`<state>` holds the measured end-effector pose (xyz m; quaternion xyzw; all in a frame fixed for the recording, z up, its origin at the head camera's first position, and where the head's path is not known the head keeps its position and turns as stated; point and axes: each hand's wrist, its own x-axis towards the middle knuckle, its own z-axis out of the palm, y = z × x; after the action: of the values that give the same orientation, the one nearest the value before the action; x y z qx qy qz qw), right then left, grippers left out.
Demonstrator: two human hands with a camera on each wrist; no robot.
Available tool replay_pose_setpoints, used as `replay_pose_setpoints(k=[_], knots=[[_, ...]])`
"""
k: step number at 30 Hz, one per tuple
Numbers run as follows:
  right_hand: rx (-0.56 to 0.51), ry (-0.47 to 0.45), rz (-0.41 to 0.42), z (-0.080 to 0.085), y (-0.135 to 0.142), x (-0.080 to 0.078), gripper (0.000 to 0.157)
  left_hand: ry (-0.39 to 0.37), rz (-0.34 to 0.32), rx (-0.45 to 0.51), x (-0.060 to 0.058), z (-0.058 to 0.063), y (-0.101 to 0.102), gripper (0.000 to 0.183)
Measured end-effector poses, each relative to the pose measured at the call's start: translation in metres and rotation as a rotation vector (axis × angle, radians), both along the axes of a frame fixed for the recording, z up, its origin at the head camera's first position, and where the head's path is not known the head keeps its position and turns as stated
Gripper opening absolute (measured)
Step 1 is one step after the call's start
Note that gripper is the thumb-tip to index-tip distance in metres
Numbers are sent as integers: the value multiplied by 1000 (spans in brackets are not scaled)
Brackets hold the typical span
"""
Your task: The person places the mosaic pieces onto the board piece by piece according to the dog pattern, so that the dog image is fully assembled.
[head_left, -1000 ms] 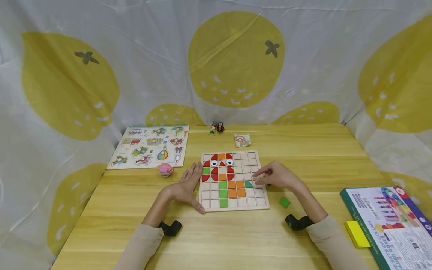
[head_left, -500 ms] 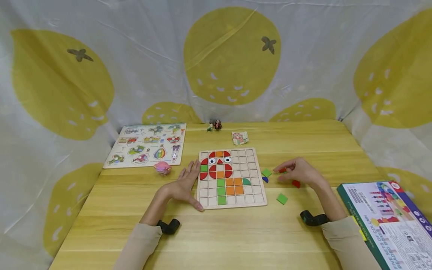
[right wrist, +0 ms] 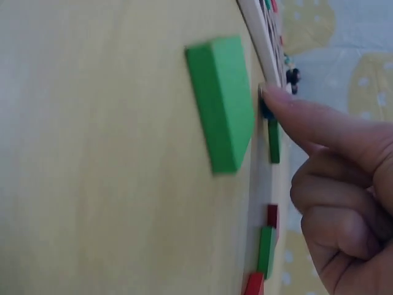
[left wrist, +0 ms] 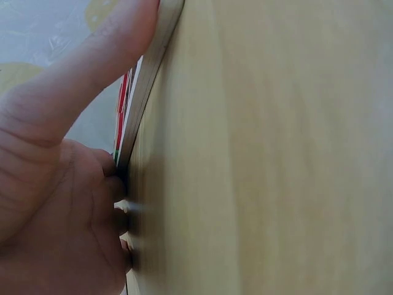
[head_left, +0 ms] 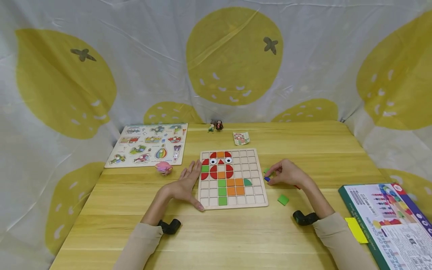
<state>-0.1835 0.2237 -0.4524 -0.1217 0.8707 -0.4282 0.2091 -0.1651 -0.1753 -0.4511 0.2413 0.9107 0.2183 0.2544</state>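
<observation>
My left hand (head_left: 182, 187) rests at the left edge of the wooden grid board (head_left: 210, 204), fingers fairly straight and spread, the thumb at its near-left corner. Red, orange, green and eye-patterned tiles fill part of that grid, with a teal quarter-round tile (head_left: 248, 182) on the right. Just beyond the board's right side, my right hand (head_left: 287, 173) pinches a small blue tile (head_left: 267, 179) between thumb and fingertips, low at the table. A green square tile (head_left: 283, 200) lies nearer me. In the right wrist view the blue tile (right wrist: 265, 109) is mostly hidden by the thumb.
More green (right wrist: 266, 251) and red tiles (right wrist: 254, 284) lie near the right hand. A pattern card (head_left: 241, 138) and small figurines (head_left: 216, 126) stand behind the board. Left are a vehicle puzzle (head_left: 145, 146) and a pink toy (head_left: 163, 168); right, a large box (head_left: 388, 225) and yellow block (head_left: 356, 230).
My right hand leaves the board beside the teal tile, moves right over the loose tiles, then comes back left and takes hold of the blue tile. The left hand stays at the board.
</observation>
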Motion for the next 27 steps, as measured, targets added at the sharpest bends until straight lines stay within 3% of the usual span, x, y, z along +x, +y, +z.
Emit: replay_pose_setpoints(k=[8,17,27], knots=[[44,-1,59,-1,12,-1,23,-7,1,5,1,-1,0,153],[41,-49,48,2,16,-2,22,-8,-3,8,1,-1,0,152],[51,31,-11,4,20,-2,21,-6,5,18,-1,0,-1,153]])
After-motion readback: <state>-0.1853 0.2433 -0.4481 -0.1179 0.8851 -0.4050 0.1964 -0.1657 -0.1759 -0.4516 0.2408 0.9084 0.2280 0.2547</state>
